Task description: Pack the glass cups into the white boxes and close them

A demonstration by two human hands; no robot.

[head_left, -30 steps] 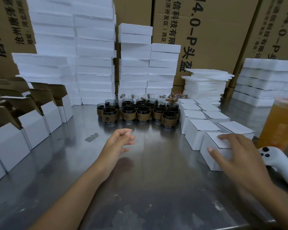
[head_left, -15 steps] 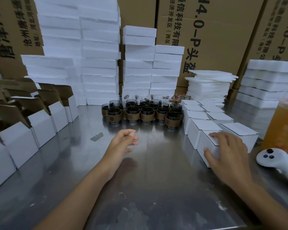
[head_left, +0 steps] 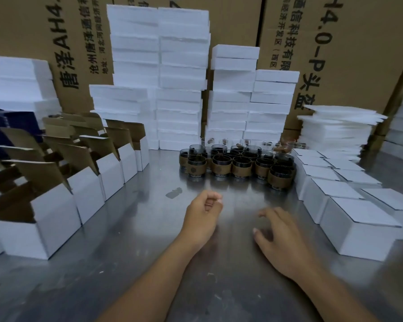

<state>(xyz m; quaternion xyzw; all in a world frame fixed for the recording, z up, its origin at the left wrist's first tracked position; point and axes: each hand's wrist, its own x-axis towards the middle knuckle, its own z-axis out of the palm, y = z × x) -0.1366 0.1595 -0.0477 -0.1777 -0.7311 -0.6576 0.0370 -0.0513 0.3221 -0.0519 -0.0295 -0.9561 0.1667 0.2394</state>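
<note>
Left hand (head_left: 204, 219): near centre over the steel table (head_left: 126, 263), fingers loosely curled, holding nothing.
Right hand (head_left: 280, 240): just right of the left, fingers spread and relaxed, empty; apart from the boxes.
Glass cups (head_left: 237, 162): clustered far centre on the table, each in a brown sleeve.
Closed white boxes (head_left: 356, 231): rows along the right, touching.
Open white boxes (head_left: 56, 219): row along the left, flaps up.
Foam stacks (head_left: 179, 77): behind the cups.
</note>
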